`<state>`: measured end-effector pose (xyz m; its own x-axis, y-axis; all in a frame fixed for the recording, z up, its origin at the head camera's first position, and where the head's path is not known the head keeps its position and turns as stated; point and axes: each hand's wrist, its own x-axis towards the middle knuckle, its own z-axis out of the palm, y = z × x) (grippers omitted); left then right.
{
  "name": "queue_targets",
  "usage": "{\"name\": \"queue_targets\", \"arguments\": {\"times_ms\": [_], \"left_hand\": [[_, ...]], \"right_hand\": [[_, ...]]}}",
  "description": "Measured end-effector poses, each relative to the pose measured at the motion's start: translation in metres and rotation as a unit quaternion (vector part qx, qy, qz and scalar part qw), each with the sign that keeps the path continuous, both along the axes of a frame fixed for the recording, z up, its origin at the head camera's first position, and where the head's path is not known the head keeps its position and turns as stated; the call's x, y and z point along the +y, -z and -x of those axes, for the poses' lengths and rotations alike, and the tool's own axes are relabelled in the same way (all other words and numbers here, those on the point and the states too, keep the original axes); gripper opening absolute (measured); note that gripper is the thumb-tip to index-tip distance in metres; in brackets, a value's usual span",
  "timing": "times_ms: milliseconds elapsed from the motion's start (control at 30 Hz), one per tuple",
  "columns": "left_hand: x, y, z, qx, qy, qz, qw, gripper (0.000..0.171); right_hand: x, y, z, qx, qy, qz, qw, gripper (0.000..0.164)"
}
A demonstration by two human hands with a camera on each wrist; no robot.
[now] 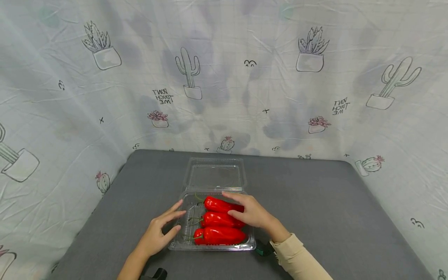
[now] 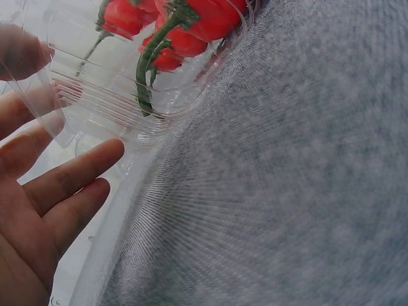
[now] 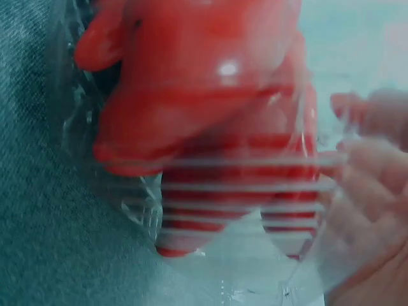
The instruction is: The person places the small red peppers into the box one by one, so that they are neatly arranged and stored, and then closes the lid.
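A clear plastic clamshell box (image 1: pixel 177 244) lies on the table with its lid (image 1: pixel 215 177) folded back, away from me. Several glossy red peppers (image 1: pixel 224 235) are in it, their green stems (image 2: pixel 145 76) pointing left. My left hand (image 1: pixel 157 233) is at the box's left side with fingers spread and loosely extended. In the left wrist view, its fingertips (image 2: pixel 115 150) are close to the ridged plastic wall. My right hand (image 1: pixel 257 213) reaches over the right side, thumb and fingers apart near the upper peppers. Whether it touches them cannot be told; the right wrist view is blurred.
Grey cloth covers the table (image 1: pixel 308 202). Behind and at both sides hangs a pale curtain (image 1: pixel 231 77) printed with cacti. Dark wrist-worn devices show near the left forearm and beneath the right wrist.
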<state>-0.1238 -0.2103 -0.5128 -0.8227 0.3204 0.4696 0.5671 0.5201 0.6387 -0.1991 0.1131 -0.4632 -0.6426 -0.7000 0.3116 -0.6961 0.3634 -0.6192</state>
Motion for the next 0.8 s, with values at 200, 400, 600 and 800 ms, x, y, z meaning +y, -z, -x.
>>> {"name": "queue_targets", "arguments": {"times_ms": [200,400,600,800], "left_hand": [[-0.001,0.001,0.0,0.004,-0.002,0.002,1.0,0.04],[-0.001,0.0,0.0,0.005,0.0,0.004,1.0,0.041],[-0.001,0.0,0.001,0.005,0.005,0.003,1.0,0.041],[-0.001,-0.001,0.0,0.005,0.003,0.006,1.0,0.041]], "right_hand": [[0.007,0.0,0.002,-0.007,0.015,0.013,1.0,0.053],[0.016,0.0,0.005,-0.012,0.035,0.037,0.999,0.051],[0.025,0.001,0.011,-0.042,0.061,0.067,0.995,0.052],[0.034,0.006,0.022,-0.092,0.092,0.135,0.982,0.051]]}}
